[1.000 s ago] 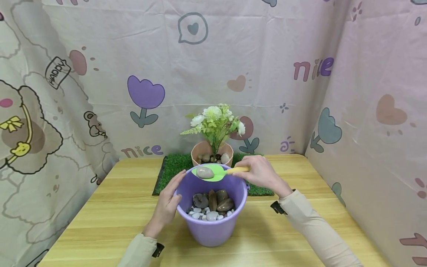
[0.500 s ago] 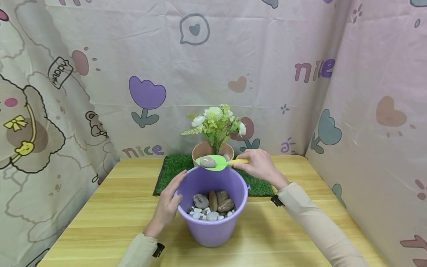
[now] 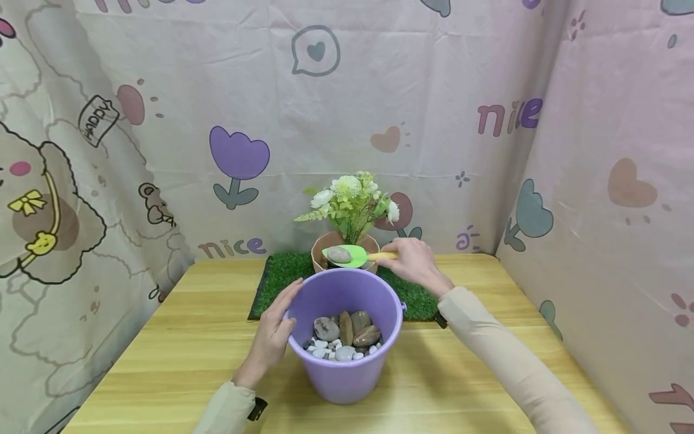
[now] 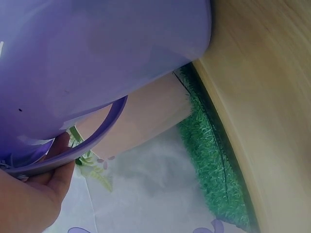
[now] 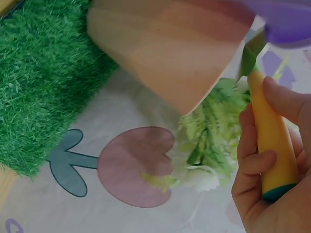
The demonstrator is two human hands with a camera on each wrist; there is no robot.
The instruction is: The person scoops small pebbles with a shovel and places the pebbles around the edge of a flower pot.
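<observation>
A small green garden trowel (image 3: 356, 257) with a yellow handle is gripped by my right hand (image 3: 414, 263). A grey oval stone (image 3: 339, 255) lies on its blade, above the near rim of the peach flowerpot (image 3: 320, 246). White flowers with green leaves (image 3: 349, 202) stand in that pot. In front is a purple bucket (image 3: 347, 380), whose rim my left hand (image 3: 269, 337) holds at the left side. In the left wrist view its fingers are beside the bucket's hanging handle (image 4: 104, 127). The right wrist view shows my fingers curled round the yellow handle (image 5: 273, 141).
Inside the bucket lie several larger brown and grey stones (image 3: 347, 327) and small white pebbles (image 3: 321, 351). The pot stands on a green artificial grass mat (image 3: 414, 298) on the wooden table (image 3: 179, 337). A printed cloth (image 3: 434, 78) hangs behind.
My right hand has moved the trowel and its stone forward and up, from over the bucket's far rim to the flowerpot. My left hand stays on the bucket.
</observation>
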